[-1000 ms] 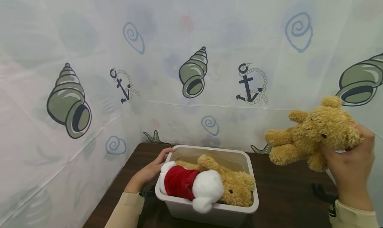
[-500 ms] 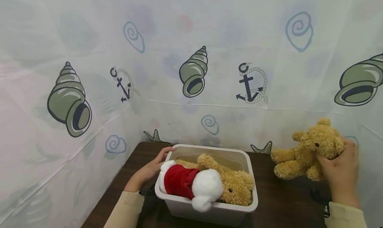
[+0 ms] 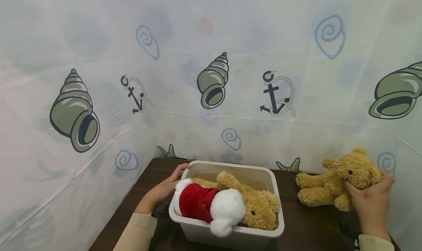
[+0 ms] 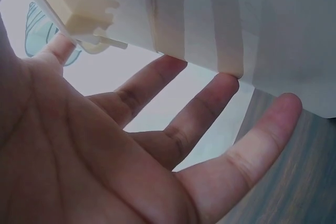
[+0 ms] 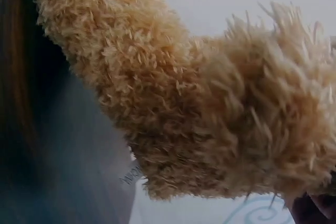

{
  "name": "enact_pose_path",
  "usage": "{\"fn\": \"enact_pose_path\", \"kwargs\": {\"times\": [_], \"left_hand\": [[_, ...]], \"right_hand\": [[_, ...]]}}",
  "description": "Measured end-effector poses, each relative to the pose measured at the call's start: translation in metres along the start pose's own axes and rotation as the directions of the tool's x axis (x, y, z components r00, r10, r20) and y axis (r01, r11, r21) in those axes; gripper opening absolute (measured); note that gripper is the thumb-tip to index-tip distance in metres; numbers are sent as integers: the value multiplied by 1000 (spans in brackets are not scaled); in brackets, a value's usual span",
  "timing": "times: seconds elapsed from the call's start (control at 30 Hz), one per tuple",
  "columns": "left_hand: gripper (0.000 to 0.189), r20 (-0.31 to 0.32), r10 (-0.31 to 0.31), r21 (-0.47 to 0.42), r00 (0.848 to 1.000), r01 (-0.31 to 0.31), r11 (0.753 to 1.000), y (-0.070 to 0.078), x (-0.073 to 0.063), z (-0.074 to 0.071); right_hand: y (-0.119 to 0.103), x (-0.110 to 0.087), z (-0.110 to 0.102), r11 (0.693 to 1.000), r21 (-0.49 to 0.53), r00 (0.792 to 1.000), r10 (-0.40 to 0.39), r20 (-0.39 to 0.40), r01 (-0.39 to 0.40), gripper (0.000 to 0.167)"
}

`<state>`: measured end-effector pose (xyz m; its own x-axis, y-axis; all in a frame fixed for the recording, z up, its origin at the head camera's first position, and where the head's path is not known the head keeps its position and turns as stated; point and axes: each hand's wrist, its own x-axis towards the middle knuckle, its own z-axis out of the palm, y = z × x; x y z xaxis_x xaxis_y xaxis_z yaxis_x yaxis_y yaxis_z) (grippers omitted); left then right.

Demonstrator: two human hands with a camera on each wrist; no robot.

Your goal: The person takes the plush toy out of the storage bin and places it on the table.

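My right hand [image 3: 372, 198] grips a golden-brown teddy bear [image 3: 331, 185] by its head, at the right of the head view. The bear's legs point left, and it is low over the dark table. Its shaggy fur [image 5: 147, 77] fills much of the right wrist view, with a tag showing below. My left hand [image 3: 166, 188] touches the left side of a pale plastic bin [image 3: 227, 240]. In the left wrist view, the extended fingers [image 4: 205, 103] meet the bin's outer wall [image 4: 294, 51].
Inside the bin lie a white plush toy in a red top [image 3: 197, 201] and another golden teddy bear [image 3: 260, 207]. The dark wooden table [image 3: 296, 229] backs onto a shell-and-anchor printed curtain [image 3: 244, 79], which also runs along the left.
My right hand has lowered the teddy bear toward the table and moved slightly left with it. My left hand and the bin have stayed in place.
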<state>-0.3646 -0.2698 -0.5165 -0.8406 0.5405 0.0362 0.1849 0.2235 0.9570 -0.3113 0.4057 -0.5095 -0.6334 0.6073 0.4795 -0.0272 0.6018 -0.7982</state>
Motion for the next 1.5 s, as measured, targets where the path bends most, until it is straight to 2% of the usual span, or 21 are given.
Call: {"fn": "enact_pose_path", "kwargs": {"times": [0.07,0.2,0.33,0.43,0.6,0.83,0.93,1.03,1.13,1.2,1.23,1.27,1.33,1.37,1.4,1.43,1.5], "left_hand": [[61,-7,7,12,1000,-7,1000,0,-1,-1],[60,3,17,-2,1000,-17,1000,-1,0,-1],[60,5,20,-7,1000,-20,1000,-1,2,0],[60,-7,9,-7,1000,-9,1000,-2,3,0],[60,-2,-5,-34,1000,5,999,-4,1,1],[61,16,6,-65,1000,-5,998,-5,2,2],[63,12,1,-61,1000,0,998,-5,1,2],[63,10,8,-48,1000,-8,999,-4,2,1],[62,12,13,-42,1000,-13,999,-3,2,1],[62,9,8,-51,1000,-7,999,-3,2,1],[63,4,0,-55,1000,0,999,-3,2,1],[63,3,-2,-58,1000,2,998,-2,2,1],[63,4,0,-59,1000,1,998,-3,3,1],[63,3,-1,-58,1000,1,998,-3,3,1],[63,3,-1,-58,1000,1,998,-4,3,1],[63,4,2,-56,1000,-1,998,-4,3,1],[64,10,4,-55,1000,-3,998,-5,2,1]], "right_hand": [[5,-3,4,999,32,1000,-15,-21,15,109],[12,-6,10,996,89,999,19,-27,-17,111],[16,-3,13,988,117,995,98,9,-98,115],[22,-2,17,980,130,988,142,68,-150,124],[37,-7,26,966,173,972,166,166,-194,135],[47,-10,33,950,209,964,197,178,-232,131],[48,-8,34,941,206,952,229,201,-270,134],[49,-9,34,923,183,923,286,258,-338,140],[48,-9,35,880,194,871,355,338,-434,145],[48,-7,36,837,231,837,389,385,-495,146],[48,-7,36,826,250,832,389,394,-505,146],[50,-6,36,818,265,828,384,409,-511,144],[56,-7,35,823,183,790,415,451,-537,143],[59,-6,33,824,128,755,428,498,-552,138],[62,-6,31,838,36,718,444,536,-545,130],[64,-5,29,847,-25,684,445,577,-530,114],[66,-5,25,841,-150,605,486,631,-519,82]]}}
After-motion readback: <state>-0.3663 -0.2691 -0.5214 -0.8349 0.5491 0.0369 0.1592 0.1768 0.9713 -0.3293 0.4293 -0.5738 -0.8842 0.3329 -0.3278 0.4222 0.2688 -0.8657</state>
